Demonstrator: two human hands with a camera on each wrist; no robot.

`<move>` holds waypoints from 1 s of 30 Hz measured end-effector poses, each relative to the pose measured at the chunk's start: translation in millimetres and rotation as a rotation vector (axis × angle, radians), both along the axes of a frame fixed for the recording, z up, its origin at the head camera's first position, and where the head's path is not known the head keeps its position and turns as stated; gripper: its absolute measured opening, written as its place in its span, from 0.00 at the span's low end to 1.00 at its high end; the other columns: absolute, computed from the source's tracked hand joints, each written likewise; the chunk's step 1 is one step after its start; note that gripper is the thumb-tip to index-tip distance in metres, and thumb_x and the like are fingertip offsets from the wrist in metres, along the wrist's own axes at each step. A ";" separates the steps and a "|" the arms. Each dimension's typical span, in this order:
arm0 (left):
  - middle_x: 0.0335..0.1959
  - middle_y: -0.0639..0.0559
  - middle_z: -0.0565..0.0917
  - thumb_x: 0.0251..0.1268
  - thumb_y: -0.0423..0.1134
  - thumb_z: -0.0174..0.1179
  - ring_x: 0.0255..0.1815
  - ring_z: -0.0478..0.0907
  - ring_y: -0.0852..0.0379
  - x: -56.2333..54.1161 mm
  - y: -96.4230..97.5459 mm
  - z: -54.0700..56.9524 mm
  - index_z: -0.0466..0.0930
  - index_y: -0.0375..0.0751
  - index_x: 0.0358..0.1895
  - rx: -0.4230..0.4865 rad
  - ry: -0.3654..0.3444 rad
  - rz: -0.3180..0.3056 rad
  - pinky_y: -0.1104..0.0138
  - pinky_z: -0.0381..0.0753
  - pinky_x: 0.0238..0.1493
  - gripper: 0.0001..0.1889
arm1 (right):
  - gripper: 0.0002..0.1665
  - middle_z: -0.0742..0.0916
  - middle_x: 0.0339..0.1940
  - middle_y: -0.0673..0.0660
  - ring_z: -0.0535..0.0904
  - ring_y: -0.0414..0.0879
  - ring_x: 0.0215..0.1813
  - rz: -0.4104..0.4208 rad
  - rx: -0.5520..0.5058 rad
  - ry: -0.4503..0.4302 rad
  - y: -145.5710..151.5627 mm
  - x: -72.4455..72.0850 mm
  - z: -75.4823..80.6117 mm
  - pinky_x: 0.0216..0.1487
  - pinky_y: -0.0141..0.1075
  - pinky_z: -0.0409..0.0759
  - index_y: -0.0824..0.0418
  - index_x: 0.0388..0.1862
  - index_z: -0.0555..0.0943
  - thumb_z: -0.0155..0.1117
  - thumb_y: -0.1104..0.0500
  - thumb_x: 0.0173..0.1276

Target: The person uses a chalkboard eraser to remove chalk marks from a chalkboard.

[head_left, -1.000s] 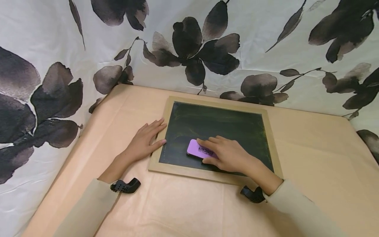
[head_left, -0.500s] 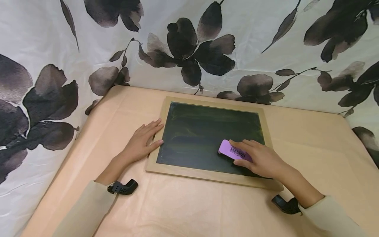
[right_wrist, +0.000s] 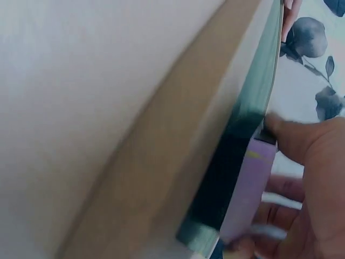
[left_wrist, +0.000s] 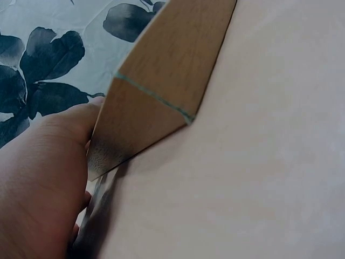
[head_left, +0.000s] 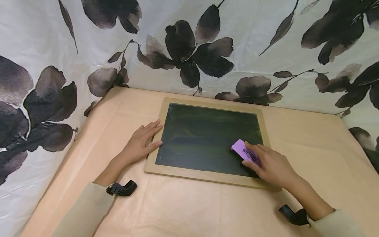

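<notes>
A small chalkboard (head_left: 201, 126) in a light wooden frame (head_left: 204, 174) lies flat, its dark surface marked by faint yellowish smears. My right hand (head_left: 275, 164) grips a purple eraser (head_left: 246, 151) with dark lettering, low on the board's right side. The right wrist view shows the thumb at one end of the eraser (right_wrist: 249, 186) and fingers along its far side. My left hand (head_left: 140, 141) rests at the frame's left side, fingers extended, fingertips on the wood. The left wrist view has that hand (left_wrist: 48, 172) beside the frame's corner (left_wrist: 156, 81).
A peach-coloured cloth (head_left: 183, 210) covers the table under the board. Behind and to the left hangs a white sheet (head_left: 251, 26) with large dark flowers. A black device sits on each wrist, one at the left (head_left: 122, 189) and one at the right (head_left: 293, 215).
My right hand has slid the eraser rightward across the lower board, turning it slightly clockwise. My left hand keeps its place on the frame. The head view has shifted a little.
</notes>
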State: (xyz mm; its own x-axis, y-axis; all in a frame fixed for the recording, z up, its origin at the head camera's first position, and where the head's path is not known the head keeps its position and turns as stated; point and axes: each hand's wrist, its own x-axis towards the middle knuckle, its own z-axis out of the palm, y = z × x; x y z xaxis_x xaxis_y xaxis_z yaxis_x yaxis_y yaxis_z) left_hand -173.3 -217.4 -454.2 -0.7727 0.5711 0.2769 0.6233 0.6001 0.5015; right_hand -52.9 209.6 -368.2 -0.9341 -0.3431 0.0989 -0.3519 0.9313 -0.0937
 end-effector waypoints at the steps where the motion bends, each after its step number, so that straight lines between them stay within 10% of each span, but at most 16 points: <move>1: 0.76 0.48 0.53 0.70 0.55 0.53 0.75 0.50 0.45 0.3 0.2 0.0 0.58 0.44 0.74 0.001 0.003 -0.001 0.47 0.43 0.72 0.34 | 0.37 0.83 0.42 0.61 0.81 0.56 0.39 -0.029 0.004 0.008 -1.2 3.0 -1.5 0.29 0.48 0.79 0.66 0.67 0.71 0.65 0.46 0.64; 16: 0.76 0.48 0.53 0.69 0.54 0.54 0.75 0.49 0.45 0.1 1.8 2.6 0.58 0.44 0.74 -0.010 -0.002 -0.008 0.47 0.42 0.72 0.35 | 0.25 0.76 0.16 0.59 0.73 0.52 0.15 -0.184 -0.053 0.117 -27.5 6.2 -13.8 0.16 0.46 0.74 0.78 0.42 0.70 0.61 0.54 0.64; 30: 0.76 0.49 0.53 0.69 0.54 0.55 0.75 0.49 0.45 -1.7 -0.1 -0.2 0.58 0.46 0.74 0.008 -0.011 -0.003 0.47 0.42 0.72 0.34 | 0.28 0.79 0.19 0.59 0.73 0.48 0.16 -0.180 -0.102 0.040 -45.7 -3.1 -14.8 0.17 0.40 0.74 0.77 0.48 0.71 0.61 0.52 0.65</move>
State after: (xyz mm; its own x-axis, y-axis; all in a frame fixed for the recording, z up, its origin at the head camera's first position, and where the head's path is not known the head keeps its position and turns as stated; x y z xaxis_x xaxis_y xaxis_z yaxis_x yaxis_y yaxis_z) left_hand -175.0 -217.5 -454.4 -0.7739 0.5715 0.2730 0.6196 0.5939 0.5133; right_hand -56.0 163.9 -383.0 -0.9741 -0.1571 0.1627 -0.1859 0.9659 -0.1803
